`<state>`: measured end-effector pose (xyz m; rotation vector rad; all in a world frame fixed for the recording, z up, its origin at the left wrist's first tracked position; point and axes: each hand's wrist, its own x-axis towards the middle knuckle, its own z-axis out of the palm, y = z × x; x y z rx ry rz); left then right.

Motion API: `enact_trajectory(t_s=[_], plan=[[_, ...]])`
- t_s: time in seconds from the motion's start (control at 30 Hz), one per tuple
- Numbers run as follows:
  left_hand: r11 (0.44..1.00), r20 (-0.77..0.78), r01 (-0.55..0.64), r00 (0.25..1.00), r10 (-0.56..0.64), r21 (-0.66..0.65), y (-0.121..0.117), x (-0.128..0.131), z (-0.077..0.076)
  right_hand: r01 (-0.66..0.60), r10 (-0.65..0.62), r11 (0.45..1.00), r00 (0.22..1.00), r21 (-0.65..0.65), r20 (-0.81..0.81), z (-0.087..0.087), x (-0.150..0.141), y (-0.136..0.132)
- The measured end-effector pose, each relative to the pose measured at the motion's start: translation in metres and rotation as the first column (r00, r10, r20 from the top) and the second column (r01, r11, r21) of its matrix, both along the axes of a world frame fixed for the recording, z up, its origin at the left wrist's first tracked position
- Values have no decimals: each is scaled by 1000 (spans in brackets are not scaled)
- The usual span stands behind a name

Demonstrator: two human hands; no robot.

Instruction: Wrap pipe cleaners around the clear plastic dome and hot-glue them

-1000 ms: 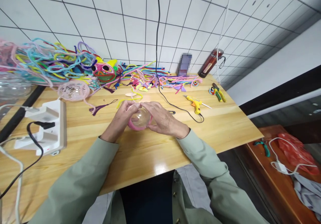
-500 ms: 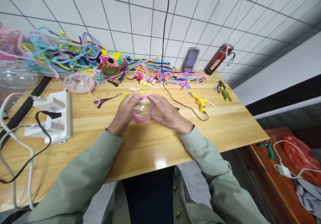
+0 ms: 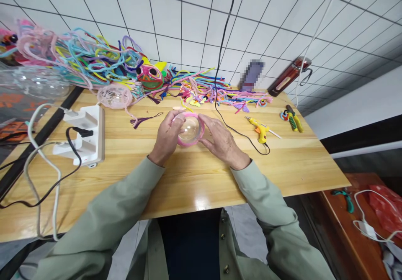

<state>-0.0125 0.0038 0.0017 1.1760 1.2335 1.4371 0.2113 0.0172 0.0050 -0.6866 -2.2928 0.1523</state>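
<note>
A clear plastic ball point(image 3: 190, 130) with a fuzzy pink pipe cleaner point(image 3: 189, 143) around its rim is held between my two hands, just over the wooden table. My left hand point(image 3: 168, 135) grips its left side, with the thumb over the top edge. On the opposite side, the fingers and thumb of my right hand point(image 3: 221, 141) close around the rim. Behind the ball lie a purple tassel point(image 3: 144, 120) and a short yellow pipe cleaner point(image 3: 187, 107), the latter partly hidden.
A yellow glue gun point(image 3: 260, 130) with a black cord lies right of my hands, pliers point(image 3: 292, 119) beyond it. Heaped pipe cleaners point(image 3: 100, 58), a decorated mask-like ball point(image 3: 150, 77) and a red flask point(image 3: 289, 77) line the wall. A white power strip point(image 3: 99, 137) sits left.
The view has shifted left, so most things appear further right. My left thumb has moved onto the ball's top edge, and the ball is turned slightly in my hands.
</note>
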Motion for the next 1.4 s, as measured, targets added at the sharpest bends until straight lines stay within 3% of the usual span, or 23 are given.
enact_trajectory(t_s=[0.13, 0.27, 0.73, 0.9, 1.03, 1.17, 1.4], plan=[[988, -78, -2, 997, 15, 157, -4, 1, -2, 36, -35, 999, 999, -32, 32, -3, 1, 1], [976, -161, -27, 985, 63, 218, -6, 2, -1, 52, -52, 999, 998, -13, 48, -5, 1, 1], [968, -148, -65, 984, 103, 243, -7, 5, -3, 76, -87, 983, 994, 165, 59, -5, 0, 1], [971, -117, -48, 990, 77, 233, -7, 6, -4, 96, -105, 991, 991, 97, 86, -5, 1, 0], [959, -186, -49, 977, 104, 279, -10, 6, -2, 96, -106, 992, 986, 83, 126, 0, 2, -2], [956, -269, -18, 958, 100, 292, -11, 4, -2, 93, -122, 978, 981, 184, 152, 2, 2, -1], [956, -279, 20, 958, 66, 294, -8, 2, -6, 110, -145, 967, 979, 230, 141, 1, 1, 0]])
